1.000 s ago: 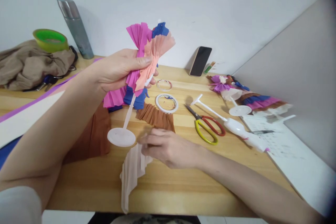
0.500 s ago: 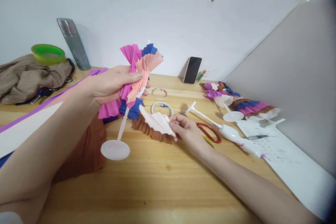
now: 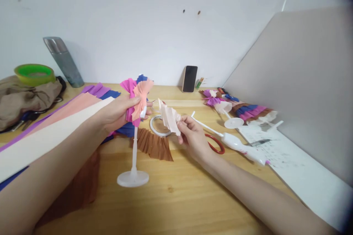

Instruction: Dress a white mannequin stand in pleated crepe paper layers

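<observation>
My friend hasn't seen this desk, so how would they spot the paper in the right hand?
Find the wooden desk, then the right hand above it, right of the picture's middle. Its fingers hold a small pleated paper. That piece is pale pinkish white, whereas the pleated strip lying on the desk nearby is brown.

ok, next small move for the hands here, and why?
I'd probably bring the right hand leftward to lay the cream pleated strip against the peach ruffle. The right fingers pinch the strip, a gap separates it from the ruffle, and the left hand holds the ruffle above the white stand.
</observation>
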The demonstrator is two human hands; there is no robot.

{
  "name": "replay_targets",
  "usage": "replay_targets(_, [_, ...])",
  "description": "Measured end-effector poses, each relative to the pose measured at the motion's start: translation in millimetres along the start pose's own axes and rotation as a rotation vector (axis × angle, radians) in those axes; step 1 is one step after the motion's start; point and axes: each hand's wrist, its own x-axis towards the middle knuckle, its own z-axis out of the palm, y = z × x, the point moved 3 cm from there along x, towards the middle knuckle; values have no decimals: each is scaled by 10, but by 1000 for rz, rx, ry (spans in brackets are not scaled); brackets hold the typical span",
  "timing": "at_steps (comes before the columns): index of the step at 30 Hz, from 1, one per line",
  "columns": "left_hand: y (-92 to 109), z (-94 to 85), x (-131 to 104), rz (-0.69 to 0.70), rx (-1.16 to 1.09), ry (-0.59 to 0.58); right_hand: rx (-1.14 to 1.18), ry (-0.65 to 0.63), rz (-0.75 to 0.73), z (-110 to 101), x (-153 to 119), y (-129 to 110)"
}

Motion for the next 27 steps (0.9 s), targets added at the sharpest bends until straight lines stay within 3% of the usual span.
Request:
replay_targets(5, [-66,-8,44,-42,-69,120,98,-36,-10,68,-32,-22])
replay_targets(13, [-213,86,25,-41,-14,-145,111,-171,-30,137,-71,104])
replay_targets(17, [-210,112,19,-39,-11,-185,152,-207,-21,139,-74,143])
replay_targets(21, [-141,103,15,16,-49,-130,214,-178,13,122,-58,136])
replay_targets(27, [3,-32,33,-6,-61,48,262,-19,24,28,31,128])
